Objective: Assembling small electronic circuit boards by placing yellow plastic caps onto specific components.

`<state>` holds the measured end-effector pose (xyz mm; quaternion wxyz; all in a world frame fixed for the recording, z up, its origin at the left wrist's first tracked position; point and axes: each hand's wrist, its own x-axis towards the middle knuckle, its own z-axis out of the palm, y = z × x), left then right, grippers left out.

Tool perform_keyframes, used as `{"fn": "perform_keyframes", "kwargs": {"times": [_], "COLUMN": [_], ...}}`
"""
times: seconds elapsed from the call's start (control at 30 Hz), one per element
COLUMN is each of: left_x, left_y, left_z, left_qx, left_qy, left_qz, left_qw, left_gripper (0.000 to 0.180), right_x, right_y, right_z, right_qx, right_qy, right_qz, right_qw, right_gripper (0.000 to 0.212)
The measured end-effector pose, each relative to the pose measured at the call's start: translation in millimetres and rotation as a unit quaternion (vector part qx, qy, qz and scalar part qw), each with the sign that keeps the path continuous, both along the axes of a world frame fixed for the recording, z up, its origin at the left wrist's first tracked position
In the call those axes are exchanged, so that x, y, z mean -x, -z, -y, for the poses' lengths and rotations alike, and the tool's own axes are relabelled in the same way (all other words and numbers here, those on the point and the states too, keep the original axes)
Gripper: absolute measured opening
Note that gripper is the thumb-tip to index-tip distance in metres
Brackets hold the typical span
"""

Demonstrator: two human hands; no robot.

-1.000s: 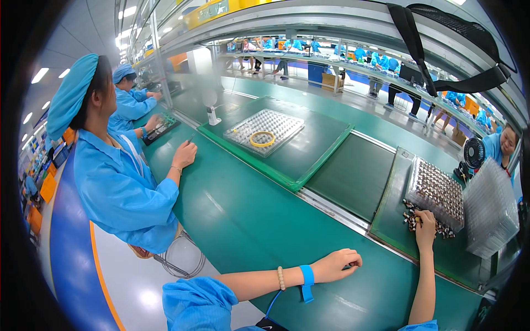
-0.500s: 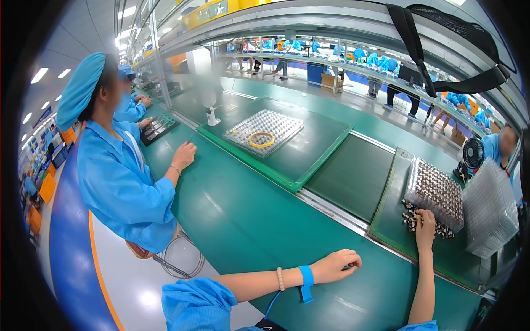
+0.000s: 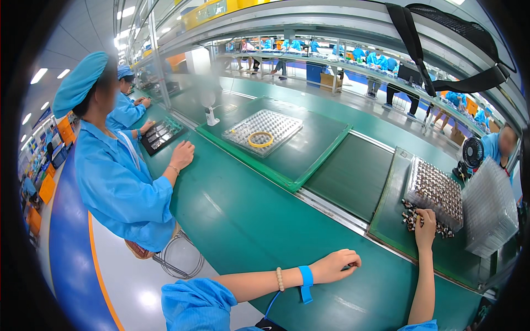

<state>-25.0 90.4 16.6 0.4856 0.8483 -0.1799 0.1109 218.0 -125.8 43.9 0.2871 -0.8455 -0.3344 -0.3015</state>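
Near the table's (image 3: 248, 231) right edge, the tray (image 3: 435, 186) looks mostly filled; loose parts (image 3: 409, 214) remain. My right fingers (image 3: 428, 214) bend over them, grip unclear; my left fingers (image 3: 352, 258) curl loosely, seemingly empty.

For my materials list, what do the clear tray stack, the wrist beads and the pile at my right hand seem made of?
Clear tray stack: probably thin, glossy plastic, being see-through with highlights. Wrist beads: perhaps wood or plastic; pale, smooth-looking, round. Pile: dark and pale pieces, maybe metal or plastic; too small to tell.
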Motion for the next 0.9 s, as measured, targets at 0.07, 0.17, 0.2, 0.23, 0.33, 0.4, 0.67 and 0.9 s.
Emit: {"fn": "perform_keyframes", "kwargs": {"times": [0.07,0.17,0.2,0.23,0.33,0.4,0.67,0.9], "left_x": [-0.1,-0.2,-0.5,-0.3,0.1,-0.1,-0.6,-1.1], "left_y": [0.8,0.0,0.0,0.2,1.6,1.8,1.1,0.7], "left_z": [-0.1,-0.2,-0.1,-0.2,0.6,1.0,-0.1,0.0], "left_qx": [-0.002,-0.008,-0.009,-0.009,0.016,0.028,-0.013,-0.013], "left_qy": [0.000,-0.001,-0.001,-0.002,0.001,0.004,-0.002,0.000], "left_qz": [0.001,-0.001,-0.002,-0.001,-0.006,-0.008,-0.001,-0.005], "left_qw": [1.000,1.000,1.000,1.000,1.000,1.000,1.000,1.000], "left_gripper": [0.007,0.007,0.007,0.007,0.007,0.007,0.007,0.007], "right_x": [-1.1,-3.4,-2.6,-1.8,-2.7,-2.9,0.5,-3.4], "right_y": [0.3,2.2,1.7,1.1,1.7,1.2,-0.5,0.4], "right_z": [1.0,1.4,1.3,1.0,1.9,2.6,0.9,3.9], "right_qx": [0.001,-0.001,0.001,0.003,0.001,0.003,-0.015,-0.006], "right_qy": [0.002,0.005,0.008,0.011,0.004,0.009,0.008,0.005], "right_qz": [0.005,0.010,0.005,0.001,0.012,0.008,0.014,0.022], "right_qw": [1.000,1.000,1.000,1.000,1.000,1.000,1.000,1.000], "right_gripper": [0.014,0.013,0.012,0.012,0.012,0.013,0.012,0.015]}}
